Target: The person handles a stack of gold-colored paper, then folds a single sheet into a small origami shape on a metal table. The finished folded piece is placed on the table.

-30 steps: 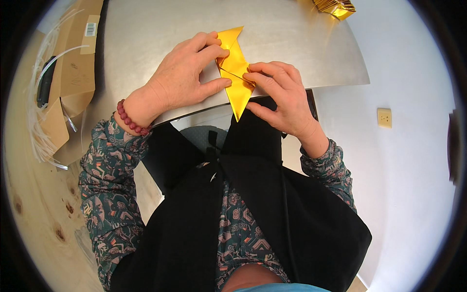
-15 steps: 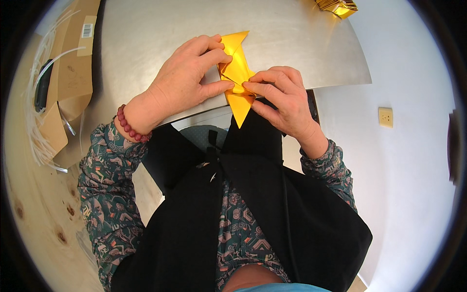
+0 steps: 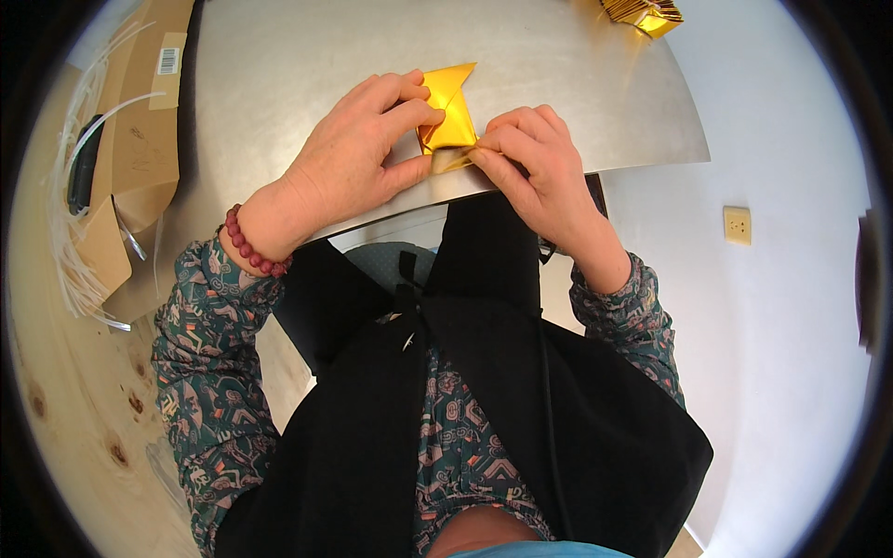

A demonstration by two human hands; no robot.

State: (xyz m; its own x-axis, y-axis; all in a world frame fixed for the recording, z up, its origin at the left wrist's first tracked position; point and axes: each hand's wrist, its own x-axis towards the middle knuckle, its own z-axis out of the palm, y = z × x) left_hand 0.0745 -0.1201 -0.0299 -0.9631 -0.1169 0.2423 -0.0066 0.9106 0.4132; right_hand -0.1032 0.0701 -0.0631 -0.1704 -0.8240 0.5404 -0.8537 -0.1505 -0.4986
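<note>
A shiny gold sheet of foil paper (image 3: pixel 453 123), partly folded, lies near the front edge of the grey metal table (image 3: pixel 307 84). My left hand (image 3: pixel 358 144) rests over its left side, fingertips pressing on the gold face and the thumb at its near left corner. At the near right corner my right hand (image 3: pixel 535 163) pinches the paper between thumb and fingers. The flap on the near side is turned up, nearly edge-on, so its gold face barely shows. A far corner points up and to the right, away from me. My left fingers hide part of the left edge.
Several folded gold foil pieces (image 3: pixel 646 14) stand at the table's far right. An open cardboard box (image 3: pixel 139 139) is left of the table, with clear plastic strips (image 3: pixel 79 205) and a black-handled object (image 3: pixel 84 167) by it. A white wall with a socket (image 3: pixel 737 225) is on the right.
The near pointed flap hung over the table edge toward me; now it is lifted up off that edge. My right hand has shifted slightly and pinches it, while my left stays nearly still.
</note>
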